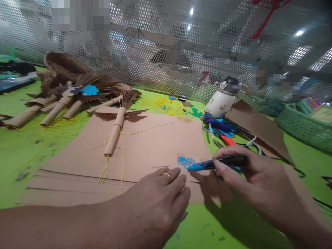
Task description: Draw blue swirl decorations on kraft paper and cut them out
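Two hands fill the lower part of my view, one steadying and one drawing. In the lower right, the right hand [255, 176] has its fingers closed around a black pen [207, 165] with a blue front end, whose tip meets or almost meets the blue swirls [186, 161] right of centre; I cannot tell which. Those swirls seem to sit on a small clear piece on the stack of brown sheets [153, 138]. At lower centre, the left hand [162, 200] lies with its fingers loosely extended and grasping nothing I can make out, their tips just beside the swirls. To do this well, I would hold the piece flat by its edge, guide the pen with light, even pressure, and leave those fingertips clear of any wet blue. Towards the upper right, a white bottle [220, 102] stands under a grey lid, its contents hidden from me. At the right edge, a green basket [293, 121] holds a jumble of coloured items [310, 107] too blurred to name.
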{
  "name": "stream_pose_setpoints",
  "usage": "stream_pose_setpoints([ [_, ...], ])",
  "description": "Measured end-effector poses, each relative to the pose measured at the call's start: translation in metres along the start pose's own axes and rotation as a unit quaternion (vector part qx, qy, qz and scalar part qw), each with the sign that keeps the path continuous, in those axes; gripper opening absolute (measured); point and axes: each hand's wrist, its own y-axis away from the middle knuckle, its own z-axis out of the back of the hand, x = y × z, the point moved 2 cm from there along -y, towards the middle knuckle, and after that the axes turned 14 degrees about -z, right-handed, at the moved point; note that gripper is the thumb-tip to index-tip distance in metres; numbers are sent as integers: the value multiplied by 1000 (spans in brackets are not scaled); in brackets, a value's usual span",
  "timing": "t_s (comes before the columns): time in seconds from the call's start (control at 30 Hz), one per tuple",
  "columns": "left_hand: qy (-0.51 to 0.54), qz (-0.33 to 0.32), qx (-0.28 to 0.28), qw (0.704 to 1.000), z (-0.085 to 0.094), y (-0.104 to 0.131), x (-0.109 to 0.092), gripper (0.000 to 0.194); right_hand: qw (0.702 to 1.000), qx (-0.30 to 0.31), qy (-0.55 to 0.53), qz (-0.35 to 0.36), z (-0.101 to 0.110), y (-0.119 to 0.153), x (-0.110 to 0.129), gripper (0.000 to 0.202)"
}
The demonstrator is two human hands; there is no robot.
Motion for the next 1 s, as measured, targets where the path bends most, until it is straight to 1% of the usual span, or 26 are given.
stream_pose_setpoints([
  [0.13,-13,4,1,1000,2,-1,0,35,1000,-23,-6,12,1,0,1,10],
  [0.2,-12,-3,2,1000,2,-1,0,35,1000,-24,-5,6,0,0,1,11],
  [0.3,-4,-6,6,1000,0,0,0,36,1000,-18,-9,4,-2,-1,0,12],
  [0.4,-7,-2,7,1000,-1,0,1,34,999,8,-7,40,-4,-2,0,9],
  [0.43,-9,-3,7,1000,-1,0,1,33,999,11,-8,42,-4,-2,0,9],
  [0.57,-20,8,1,1000,0,-1,2,35,1000,-5,-23,5,-4,0,0,10],
  [0.73,-2,6,-11,1000,-1,0,0,40,1000,-12,-3,-24,-2,1,2,14],
  [0.87,-8,18,-26,999,1,-2,0,45,1000,-19,0,-17,1,-1,0,14],
  [0.93,-9,14,-24,1000,2,-2,0,44,1000,-27,0,-14,2,-1,-1,12],
  [1.0,-10,14,-11,1000,1,-1,0,42,999,-33,-1,-13,2,-1,-1,11],
])
